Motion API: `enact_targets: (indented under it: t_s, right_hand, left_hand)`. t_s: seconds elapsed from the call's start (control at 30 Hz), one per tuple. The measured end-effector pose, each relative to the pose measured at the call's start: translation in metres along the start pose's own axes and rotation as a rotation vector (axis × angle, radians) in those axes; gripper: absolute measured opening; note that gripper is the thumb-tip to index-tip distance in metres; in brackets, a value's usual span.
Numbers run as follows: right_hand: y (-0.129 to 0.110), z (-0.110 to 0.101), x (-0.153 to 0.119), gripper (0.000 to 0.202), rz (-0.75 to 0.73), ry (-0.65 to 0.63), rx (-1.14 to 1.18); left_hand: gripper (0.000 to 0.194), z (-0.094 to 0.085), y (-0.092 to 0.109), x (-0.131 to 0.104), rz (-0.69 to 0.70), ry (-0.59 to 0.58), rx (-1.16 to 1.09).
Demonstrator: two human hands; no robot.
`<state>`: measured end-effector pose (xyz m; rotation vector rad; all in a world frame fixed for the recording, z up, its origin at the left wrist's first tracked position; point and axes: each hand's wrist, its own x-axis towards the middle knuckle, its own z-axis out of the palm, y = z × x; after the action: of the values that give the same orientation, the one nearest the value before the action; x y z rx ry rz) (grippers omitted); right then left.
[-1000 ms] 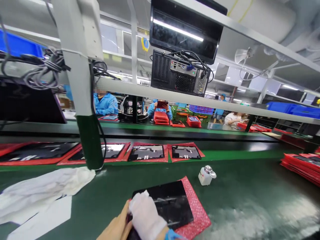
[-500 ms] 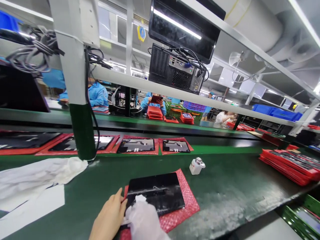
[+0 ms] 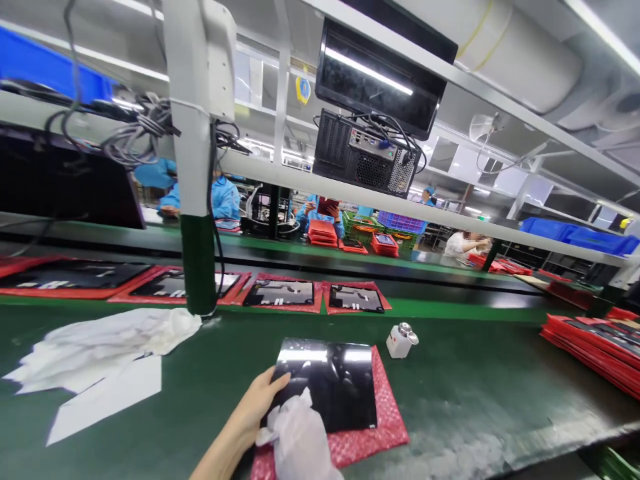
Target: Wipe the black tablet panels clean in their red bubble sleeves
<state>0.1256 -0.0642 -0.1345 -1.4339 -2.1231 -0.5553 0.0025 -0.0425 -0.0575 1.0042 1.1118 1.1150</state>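
Note:
A glossy black screen panel lies over a red bubble-wrap sheet on the green bench. My left hand grips the panel's left edge, thumb on the glass and the other fingers hidden beneath. At the panel's near edge is a crumpled white cloth. It covers my right hand, whose fingers do not show; the hand appears closed on the cloth. To the panel's right stands a small white dispenser bottle with a metal top and raised lid.
White cloths and a white sheet lie at left, near a post. Several panels on red wrap line the bench's back. A red-wrapped stack stands right. A computer case hangs overhead; people work beyond.
My left thumb has come onto the glass, where the fingers were at the panel's side. The panel's angle has shifted, and bright reflections now cross its far part. The camera view has turned left.

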Motion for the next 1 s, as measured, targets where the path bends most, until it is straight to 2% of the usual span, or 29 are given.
enact_targets:
  t_s: [0.03, 0.1, 0.13, 0.17, 0.27, 0.37, 0.43, 0.53, 0.6, 0.67, 0.73, 0.8, 0.9, 1.0]
  right_hand:
    - [-0.001, -0.005, 0.015, 0.027, -0.007, 0.007, 0.004]
    - [0.015, -0.023, 0.044, 0.029, 0.021, -0.032, -0.004]
    - [0.03, -0.035, 0.058, 0.031, 0.049, -0.078, -0.028]
    - [0.046, -0.046, 0.071, 0.03, 0.074, -0.19, -0.01]
    - [0.087, -0.072, 0.105, 0.025, 0.043, -0.28, 0.049]
    - [0.102, -0.09, 0.123, 0.025, -0.018, -0.368, 0.078]
    - [0.103, -0.107, 0.128, 0.025, -0.042, -0.397, 0.087]
    - [0.108, -0.14, 0.129, 0.029, 0.011, -0.38, 0.124]
    - [0.115, -0.161, 0.127, 0.03, 0.033, -0.279, 0.164]
    - [0.122, -0.171, 0.119, 0.029, -0.021, -0.088, 0.188]
    - [0.122, -0.165, 0.1, 0.032, -0.105, 0.102, 0.171]
    - [0.114, -0.147, 0.066, 0.032, -0.126, 0.198, 0.127]
    - [0.095, -0.107, 0.002, 0.031, -0.172, 0.248, 0.103]
    - [0.079, -0.076, -0.044, 0.031, -0.272, 0.192, 0.165]
  left_hand:
    - [0.045, -0.001, 0.003, -0.004, 0.005, -0.024, -0.024]
    - [0.048, -0.005, 0.01, -0.013, 0.002, -0.082, -0.093]
    - [0.05, -0.008, 0.013, -0.017, -0.004, -0.109, -0.133]
    - [0.051, -0.01, 0.015, -0.02, -0.006, -0.135, -0.171]
    - [0.059, -0.015, 0.015, -0.022, -0.007, -0.191, -0.229]
    - [0.075, -0.017, 0.005, -0.022, -0.002, -0.191, -0.217]
    - [0.089, -0.017, -0.005, -0.024, 0.061, -0.163, -0.214]
    - [0.099, -0.018, -0.017, -0.032, 0.12, -0.234, -0.244]
    - [0.087, -0.019, -0.02, -0.037, 0.074, -0.339, -0.271]
    - [0.068, -0.022, -0.018, -0.04, 0.008, -0.399, -0.274]
    - [0.051, -0.027, -0.015, -0.04, -0.064, -0.396, -0.246]
    - [0.04, -0.032, -0.013, -0.04, -0.126, -0.363, -0.253]
    - [0.033, -0.034, -0.011, -0.043, -0.194, -0.285, -0.388]
    - [0.045, -0.032, -0.009, -0.048, -0.26, -0.191, -0.472]
